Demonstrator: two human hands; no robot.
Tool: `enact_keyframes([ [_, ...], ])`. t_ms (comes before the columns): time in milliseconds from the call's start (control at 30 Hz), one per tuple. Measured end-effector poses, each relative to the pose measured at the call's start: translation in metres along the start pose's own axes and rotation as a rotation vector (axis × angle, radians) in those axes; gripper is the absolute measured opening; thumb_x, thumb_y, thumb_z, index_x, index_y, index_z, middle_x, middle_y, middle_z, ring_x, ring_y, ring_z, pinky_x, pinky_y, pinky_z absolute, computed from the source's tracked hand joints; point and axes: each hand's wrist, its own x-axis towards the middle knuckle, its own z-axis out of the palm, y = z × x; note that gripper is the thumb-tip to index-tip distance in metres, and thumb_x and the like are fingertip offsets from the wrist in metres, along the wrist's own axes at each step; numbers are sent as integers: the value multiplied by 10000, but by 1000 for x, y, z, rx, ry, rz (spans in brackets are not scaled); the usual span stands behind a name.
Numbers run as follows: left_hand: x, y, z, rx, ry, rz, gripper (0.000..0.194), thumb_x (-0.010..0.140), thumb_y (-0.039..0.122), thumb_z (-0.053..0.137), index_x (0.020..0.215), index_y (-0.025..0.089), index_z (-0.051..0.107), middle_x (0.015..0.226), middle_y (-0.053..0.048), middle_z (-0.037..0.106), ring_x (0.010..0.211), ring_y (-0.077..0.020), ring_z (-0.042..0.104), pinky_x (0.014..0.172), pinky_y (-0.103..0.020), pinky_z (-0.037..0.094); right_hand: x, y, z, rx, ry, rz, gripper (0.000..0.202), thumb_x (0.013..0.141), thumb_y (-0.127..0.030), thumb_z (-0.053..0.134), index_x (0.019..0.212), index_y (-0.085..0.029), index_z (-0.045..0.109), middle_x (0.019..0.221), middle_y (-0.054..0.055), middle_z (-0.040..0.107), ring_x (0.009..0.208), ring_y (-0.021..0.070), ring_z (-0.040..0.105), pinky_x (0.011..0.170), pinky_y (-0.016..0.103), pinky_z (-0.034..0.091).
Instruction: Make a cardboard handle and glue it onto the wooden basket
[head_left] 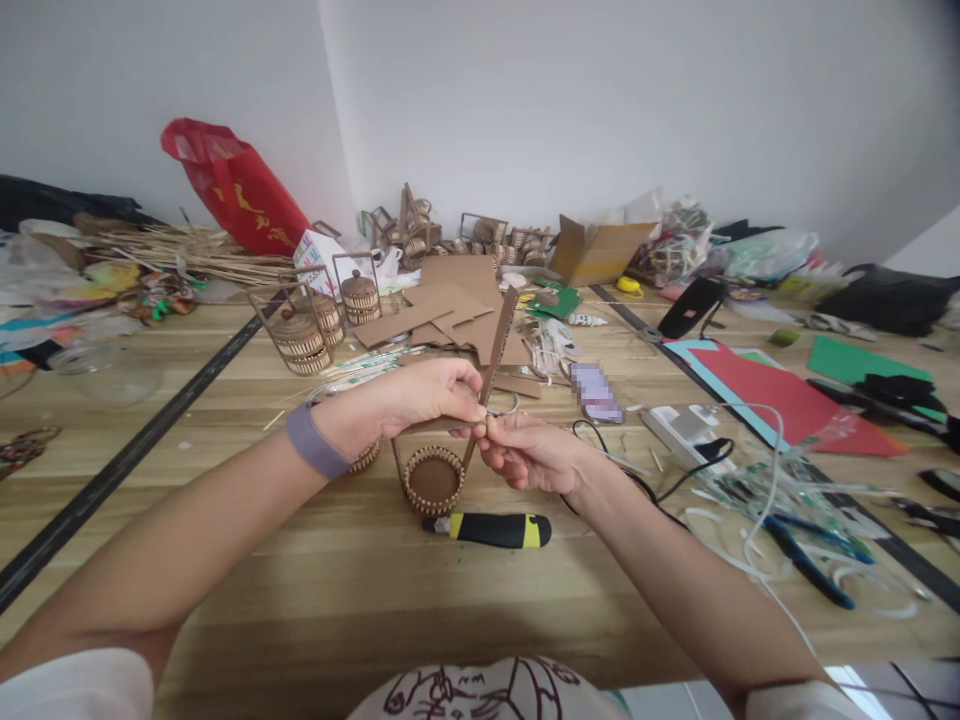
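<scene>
A small round basket [434,480] with a beaded rim and a tall brown handle frame stands at the middle of the table. Above it, my left hand [442,392] pinches the upper corner of that frame. My right hand [529,450] meets it there, its thumb and fingers closed on something too small to make out. A strip of brown cardboard [502,340] rises from between the hands, slanting up to the right. Just below the basket lies a black and yellow utility knife [499,530]. Part of a second basket [365,459] shows behind my left wrist.
Lidded baskets [301,342] stand at the back left, near a red bag [236,190]. Cardboard pieces [457,290] are piled behind my hands. To the right lie a phone [596,392], a white power strip [686,435], blue-handled pliers [810,560], cables and red paper [795,400].
</scene>
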Motion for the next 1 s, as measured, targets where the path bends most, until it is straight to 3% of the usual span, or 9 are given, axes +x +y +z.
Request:
enact_keyframes([
  [167, -8, 11, 3, 195, 4, -16, 299, 842, 190, 641, 1126, 189, 547, 670, 39, 676, 650, -133, 658, 619, -236, 478, 2, 7, 0, 36, -4, 4, 437, 729, -519, 832, 759, -171, 568, 563, -70, 567, 351, 18, 401, 341, 127, 357],
  [300, -7, 15, 1, 525, 58, 42, 187, 871, 323, 622, 992, 182, 647, 793, -3, 707, 706, -141, 650, 631, -234, 450, 2, 8, 2, 97, 12, -3, 505, 635, -530, 891, 733, -169, 552, 540, -84, 537, 354, 5, 344, 342, 117, 328],
  [400, -5, 14, -5, 765, 112, 102, 235, 847, 396, 644, 944, 186, 689, 837, -18, 720, 733, -154, 632, 623, -232, 418, 2, 10, 2, 145, 2, -18, 495, 644, -514, 893, 747, -166, 557, 535, -99, 503, 365, 2, 318, 349, 110, 299],
  [567, -15, 7, -15, 790, 107, 119, 410, 799, 441, 690, 1122, 192, 648, 830, -3, 720, 718, -158, 628, 618, -227, 410, 2, 17, 5, 237, -4, -21, 447, 682, -466, 887, 779, -163, 572, 535, -103, 478, 373, 5, 306, 353, 113, 264],
  [667, -27, 0, -16, 820, 155, 126, 405, 788, 460, 699, 1095, 198, 675, 842, -6, 717, 741, -171, 630, 641, -241, 420, 3, 21, 6, 295, -21, -45, 434, 686, -443, 893, 798, -155, 588, 549, -105, 473, 381, 2, 295, 366, 112, 275],
  [867, -36, -19, 0, 847, 363, 171, 324, 806, 488, 688, 1006, 238, 740, 994, -12, 764, 896, -225, 675, 759, -302, 467, 6, 29, 11, 346, -47, -91, 439, 687, -466, 888, 808, -164, 592, 541, -126, 442, 379, -9, 246, 367, 99, 241],
  [1000, -33, -27, 9, 963, 456, 266, 247, 846, 458, 666, 939, 246, 752, 971, -3, 770, 908, -223, 682, 770, -306, 466, 9, 34, 15, 258, 47, -87, 523, 623, -560, 890, 759, -171, 569, 516, -123, 453, 363, -3, 248, 356, 123, 231],
])
